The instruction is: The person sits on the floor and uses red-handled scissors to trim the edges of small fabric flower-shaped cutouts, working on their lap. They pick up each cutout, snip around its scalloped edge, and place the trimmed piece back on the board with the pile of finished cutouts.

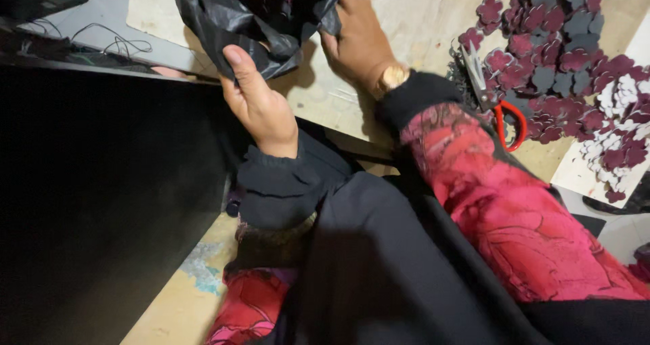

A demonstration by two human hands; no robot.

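My left hand (254,98) grips the near edge of a black plastic bag (237,20) at the top of the view, thumb pressed over its rim. My right hand (359,40), with a gold watch on the wrist, holds the bag's right edge, so the bag's mouth is spread between both hands. Dark red flat pieces show faintly inside the bag. Both arms wear red patterned sleeves with black cuffs.
A heap of dark red, grey and white flower-shaped cutouts (565,60) lies on the wooden board (420,13) at the right. Red-handled scissors (497,104) rest beside the heap. A large black surface (101,196) fills the left. Cables (115,44) lie at top left.
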